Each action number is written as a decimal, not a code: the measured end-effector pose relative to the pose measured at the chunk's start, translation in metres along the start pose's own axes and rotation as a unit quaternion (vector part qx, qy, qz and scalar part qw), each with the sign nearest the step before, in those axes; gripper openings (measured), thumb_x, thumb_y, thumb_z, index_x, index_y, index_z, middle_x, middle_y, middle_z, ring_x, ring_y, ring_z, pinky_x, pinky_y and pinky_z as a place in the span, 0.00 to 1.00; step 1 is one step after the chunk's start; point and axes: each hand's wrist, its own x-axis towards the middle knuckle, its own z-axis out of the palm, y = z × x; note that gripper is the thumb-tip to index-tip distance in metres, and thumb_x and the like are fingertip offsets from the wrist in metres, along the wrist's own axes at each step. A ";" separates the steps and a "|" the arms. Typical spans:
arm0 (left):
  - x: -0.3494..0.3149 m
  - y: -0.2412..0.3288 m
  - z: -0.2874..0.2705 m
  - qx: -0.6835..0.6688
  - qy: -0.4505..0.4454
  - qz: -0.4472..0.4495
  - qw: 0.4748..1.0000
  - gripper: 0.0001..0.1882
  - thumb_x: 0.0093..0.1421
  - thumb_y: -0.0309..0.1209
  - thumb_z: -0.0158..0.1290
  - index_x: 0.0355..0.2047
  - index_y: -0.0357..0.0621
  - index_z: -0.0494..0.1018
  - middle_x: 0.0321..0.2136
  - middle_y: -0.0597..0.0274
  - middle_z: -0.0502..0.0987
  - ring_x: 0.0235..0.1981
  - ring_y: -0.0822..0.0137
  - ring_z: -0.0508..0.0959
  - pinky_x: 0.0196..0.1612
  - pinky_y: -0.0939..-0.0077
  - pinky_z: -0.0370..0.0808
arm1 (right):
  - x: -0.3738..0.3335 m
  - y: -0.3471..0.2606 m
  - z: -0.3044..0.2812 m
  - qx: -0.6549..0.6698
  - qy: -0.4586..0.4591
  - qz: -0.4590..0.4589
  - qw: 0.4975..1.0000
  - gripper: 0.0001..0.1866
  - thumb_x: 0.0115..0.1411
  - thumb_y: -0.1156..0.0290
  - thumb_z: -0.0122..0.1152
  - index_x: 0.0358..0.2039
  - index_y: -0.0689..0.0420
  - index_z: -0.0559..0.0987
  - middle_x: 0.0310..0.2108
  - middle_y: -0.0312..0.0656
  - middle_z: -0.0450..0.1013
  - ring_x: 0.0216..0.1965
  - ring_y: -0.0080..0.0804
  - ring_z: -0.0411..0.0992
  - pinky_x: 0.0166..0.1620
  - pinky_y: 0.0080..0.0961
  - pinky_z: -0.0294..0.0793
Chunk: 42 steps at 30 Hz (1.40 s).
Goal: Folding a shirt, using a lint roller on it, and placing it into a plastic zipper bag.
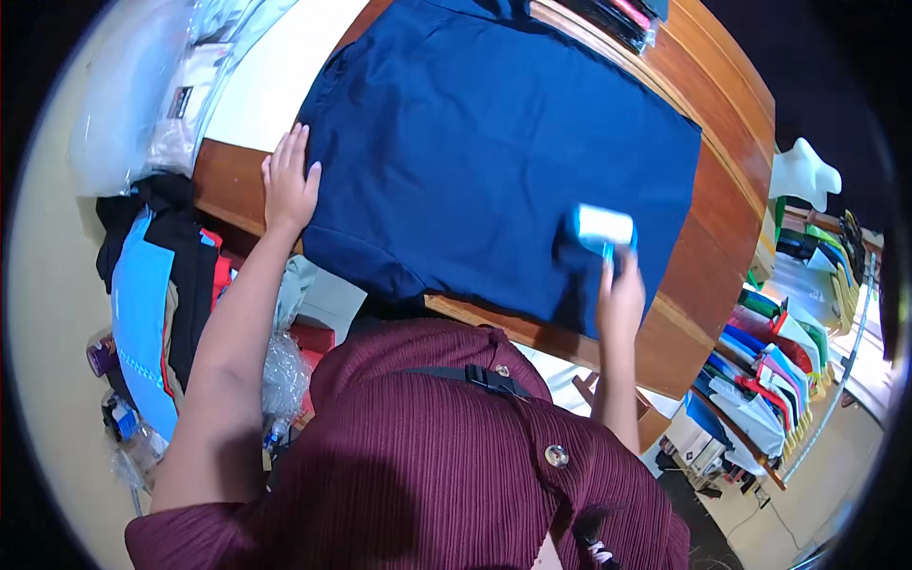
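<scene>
A dark navy garment (484, 161) lies spread over the wooden table (717, 218). One sleeve folds along its near left side. My left hand (291, 185) rests at the garment's left edge, fingers stretched out and holding nothing. In my right hand (621, 299) is a lint roller (605, 226) with a white roll and a blue handle, gripped by the handle. The roll is over the garment's right part, with a dark shadow beside it. Whether it touches the cloth I cannot tell.
Clear plastic-wrapped garments (180, 95) sit at the far left, beside a white sheet (275, 85). Packaged items (622, 21) lie at the table's far edge. Folded clothes (142, 313) are stacked left of my arm. Hanging clothes (760, 370) and a white mannequin form (806, 174) stand right.
</scene>
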 end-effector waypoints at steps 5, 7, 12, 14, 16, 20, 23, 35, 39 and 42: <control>0.011 0.007 0.003 -0.016 0.007 0.009 1.000 0.31 0.65 0.37 0.46 0.68 0.50 0.57 0.67 0.56 0.60 0.69 0.55 0.57 0.68 0.49 0.49 | 0.223 -0.038 0.009 -0.106 0.056 -0.044 0.992 0.19 0.64 0.59 0.55 0.48 0.61 0.76 0.41 0.60 0.76 0.46 0.59 0.74 0.48 0.47 0.73; 0.017 0.014 0.009 -0.020 0.010 0.017 1.000 0.31 0.65 0.37 0.46 0.68 0.51 0.57 0.67 0.57 0.60 0.69 0.55 0.57 0.68 0.48 0.49 | 0.283 -0.031 0.011 -0.121 0.062 0.022 0.990 0.19 0.64 0.58 0.53 0.46 0.59 0.76 0.41 0.60 0.77 0.47 0.58 0.74 0.50 0.47 0.73; 0.012 0.009 0.006 -0.033 0.006 0.008 0.999 0.31 0.65 0.38 0.47 0.68 0.51 0.57 0.67 0.57 0.60 0.69 0.56 0.57 0.68 0.48 0.48 | 0.250 -0.046 0.028 -0.110 0.066 -0.019 0.992 0.19 0.64 0.58 0.53 0.46 0.60 0.76 0.40 0.60 0.77 0.46 0.58 0.75 0.48 0.48 0.73; 0.007 0.007 0.001 -0.049 0.006 0.004 0.999 0.32 0.65 0.39 0.47 0.68 0.51 0.57 0.67 0.57 0.60 0.69 0.56 0.57 0.68 0.48 0.48 | 0.166 -0.057 0.032 -0.091 0.061 -0.056 0.992 0.19 0.65 0.60 0.55 0.50 0.60 0.73 0.38 0.61 0.76 0.41 0.61 0.75 0.41 0.48 0.75; -0.003 0.000 -0.006 -0.034 0.011 -0.007 0.999 0.32 0.65 0.40 0.47 0.68 0.50 0.56 0.67 0.56 0.59 0.69 0.56 0.57 0.68 0.48 0.48 | 0.072 -0.066 0.045 -0.041 0.025 -0.078 0.996 0.19 0.66 0.66 0.55 0.54 0.60 0.71 0.38 0.60 0.76 0.41 0.60 0.75 0.41 0.48 0.74; 0.005 0.006 0.001 -0.063 0.015 0.019 0.998 0.34 0.63 0.43 0.49 0.68 0.50 0.55 0.67 0.56 0.59 0.68 0.54 0.57 0.68 0.47 0.47 | -0.091 -0.075 0.033 0.082 -0.149 0.043 0.984 0.19 0.64 0.71 0.51 0.56 0.53 0.69 0.49 0.59 0.73 0.49 0.60 0.73 0.51 0.41 0.72; 0.006 0.010 -0.004 -0.080 0.007 0.018 0.997 0.35 0.62 0.43 0.50 0.67 0.49 0.56 0.67 0.55 0.57 0.68 0.53 0.56 0.68 0.45 0.46 | -0.103 -0.077 0.039 0.093 -0.167 0.066 0.979 0.21 0.64 0.72 0.51 0.58 0.56 0.68 0.53 0.57 0.72 0.52 0.57 0.72 0.53 0.40 0.71; 0.010 0.011 0.002 -0.114 -0.009 0.037 0.993 0.33 0.62 0.42 0.49 0.67 0.51 0.56 0.69 0.57 0.54 0.69 0.52 0.53 0.67 0.40 0.44 | 0.243 -0.233 0.152 0.135 0.108 0.033 0.984 0.21 0.66 0.61 0.51 0.52 0.61 0.63 0.32 0.60 0.77 0.31 0.53 0.79 0.37 0.45 0.76; 0.004 -0.002 -0.004 -0.186 -0.004 0.024 0.982 0.32 0.62 0.40 0.49 0.65 0.49 0.57 0.68 0.58 0.55 0.70 0.54 0.53 0.67 0.40 0.42 | 0.151 -0.267 0.166 0.120 0.082 -0.038 0.989 0.20 0.67 0.64 0.49 0.54 0.61 0.62 0.39 0.68 0.74 0.41 0.69 0.73 0.41 0.55 0.72; 0.005 -0.001 -0.007 -0.221 -0.009 0.020 0.975 0.31 0.62 0.39 0.49 0.65 0.48 0.57 0.68 0.59 0.55 0.70 0.57 0.54 0.67 0.39 0.41 | 0.041 -0.253 0.136 0.146 0.019 -0.010 0.989 0.22 0.68 0.65 0.46 0.60 0.58 0.59 0.43 0.68 0.72 0.42 0.71 0.71 0.42 0.57 0.70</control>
